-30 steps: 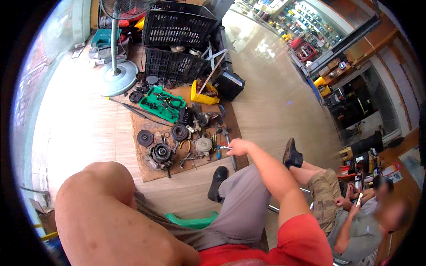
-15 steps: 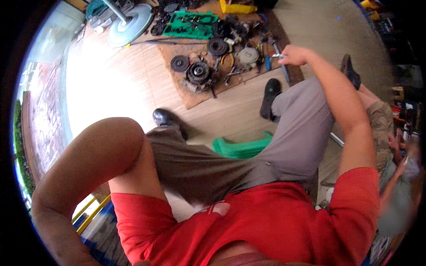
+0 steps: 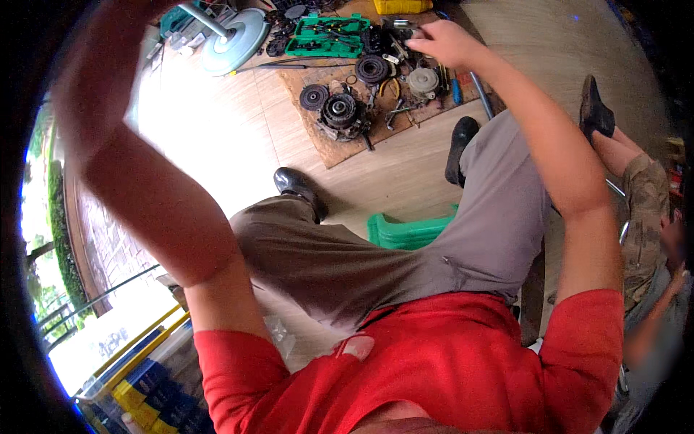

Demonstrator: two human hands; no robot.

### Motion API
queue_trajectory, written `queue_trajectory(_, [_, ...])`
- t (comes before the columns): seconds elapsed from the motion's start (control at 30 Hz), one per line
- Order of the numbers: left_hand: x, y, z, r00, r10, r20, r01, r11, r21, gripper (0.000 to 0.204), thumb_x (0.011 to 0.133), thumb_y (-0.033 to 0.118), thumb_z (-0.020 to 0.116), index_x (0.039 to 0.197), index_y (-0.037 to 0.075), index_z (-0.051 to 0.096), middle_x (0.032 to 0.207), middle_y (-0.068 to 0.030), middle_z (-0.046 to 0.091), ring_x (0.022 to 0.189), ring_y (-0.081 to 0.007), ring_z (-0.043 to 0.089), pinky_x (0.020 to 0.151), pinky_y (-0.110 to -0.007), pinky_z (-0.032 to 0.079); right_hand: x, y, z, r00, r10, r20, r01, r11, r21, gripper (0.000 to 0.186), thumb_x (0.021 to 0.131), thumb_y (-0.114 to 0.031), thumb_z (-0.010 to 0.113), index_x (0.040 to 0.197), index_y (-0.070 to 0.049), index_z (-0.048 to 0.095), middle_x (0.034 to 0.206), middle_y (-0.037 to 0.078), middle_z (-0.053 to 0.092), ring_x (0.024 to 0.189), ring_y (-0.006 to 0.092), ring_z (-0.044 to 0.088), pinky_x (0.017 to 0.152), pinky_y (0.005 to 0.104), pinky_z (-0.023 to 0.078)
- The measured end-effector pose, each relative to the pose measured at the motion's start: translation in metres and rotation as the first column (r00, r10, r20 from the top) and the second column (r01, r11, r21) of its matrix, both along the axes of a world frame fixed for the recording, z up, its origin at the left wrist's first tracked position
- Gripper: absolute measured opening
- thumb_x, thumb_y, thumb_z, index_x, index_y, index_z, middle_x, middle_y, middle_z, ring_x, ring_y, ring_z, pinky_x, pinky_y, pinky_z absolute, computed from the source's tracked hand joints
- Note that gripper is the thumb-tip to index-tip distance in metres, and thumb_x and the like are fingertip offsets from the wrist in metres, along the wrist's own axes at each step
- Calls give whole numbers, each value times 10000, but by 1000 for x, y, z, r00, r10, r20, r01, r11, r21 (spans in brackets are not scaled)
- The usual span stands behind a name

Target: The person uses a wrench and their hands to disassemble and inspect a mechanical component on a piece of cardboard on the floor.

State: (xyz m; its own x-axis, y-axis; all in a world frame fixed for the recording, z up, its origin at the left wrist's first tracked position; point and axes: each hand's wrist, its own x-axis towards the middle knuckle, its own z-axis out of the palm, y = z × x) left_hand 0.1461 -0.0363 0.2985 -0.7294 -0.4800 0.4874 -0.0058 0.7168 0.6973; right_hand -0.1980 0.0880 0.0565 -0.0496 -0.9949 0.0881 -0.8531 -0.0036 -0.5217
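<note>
My right hand [image 3: 437,42] is closed on a small metal tool [image 3: 418,35], only partly visible, above the dirty cardboard mat [image 3: 311,137]. My left forearm [image 3: 159,188] rises past the upper left edge, with the hand out of sight. On the mat are a greasy round mechanical assembly [image 3: 340,112], dark pulleys [image 3: 372,70], a pale round housing [image 3: 422,82], an open green tool case [image 3: 325,37], a blue-handled tool [image 3: 456,90] and a long metal bar [image 3: 481,94].
A fan base [image 3: 231,47] stands top left, beside a yellow container [image 3: 401,6]. A green plastic stool [image 3: 405,235] lies between my legs. At right sits another person [image 3: 643,224] with legs outstretched. Plastic bins [image 3: 137,390] sit lower left, near a glass front.
My left arm has risen from a bent position toward the upper edge. My right hand has moved toward the back of the mat. The head view has tilted and shifted.
</note>
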Motion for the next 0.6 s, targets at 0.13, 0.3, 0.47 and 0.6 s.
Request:
queue_trajectory(0.13, [-54,50,-88,757,-12,653,151,976,-156,361,878,219,608,1206,78,561,1014,-120,646,914,-205,611,778,-337,498,39,-29,-5,990,110,-94,-108,994,25,347,809,-371,625,810,-23,628,720,182,614,715,326,611,661,419,469])
queue_trajectory(0.3, [-49,68,-171,489,-59,870,-28,996,83,490,850,294,635,1257,53,510,1088,-206,622,966,-340,612,834,-396,482,57,-64,-14,923,349,-164,-287,906,309,292,805,-307,642,847,-19,625,723,147,619,679,263,616,653,410,474])
queue_trajectory(0.47, [-23,37,-213,438,110,892,-147,988,-50,512,856,274,621,1273,11,482,1169,-231,574,1067,-375,560,917,-418,442,37,-77,-63,871,441,-216,-338,858,388,236,775,-257,653,799,-22,651,795,185,635,757,339,611,678,418,482])
queue_trajectory(0.6, [-10,28,-240,326,51,944,-152,988,-1,521,859,291,612,1287,27,473,1178,-237,563,1093,-382,540,939,-419,429,50,-94,-75,858,492,-148,-406,826,390,243,803,-260,644,841,-21,653,829,172,646,782,337,616,697,427,485])
